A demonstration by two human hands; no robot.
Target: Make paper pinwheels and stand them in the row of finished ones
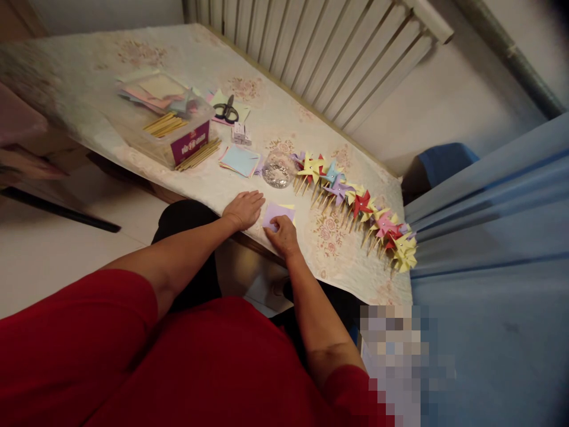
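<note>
My left hand lies flat on the tablecloth with its fingers stretched out, just left of a small square of purple paper. A yellow sheet peeks out from under the purple one. At the lower edge of this paper, my right hand has its thumb and forefinger closed on it. Farther back stand a round clear container of small shiny pieces and a stack of paper squares with a blue one on top.
Several paper pinwheels on sticks lie in a row to the right. A clear plastic box holds wooden sticks and coloured paper, with more sticks beside it. Scissors and small white boxes are behind. A radiator borders the table.
</note>
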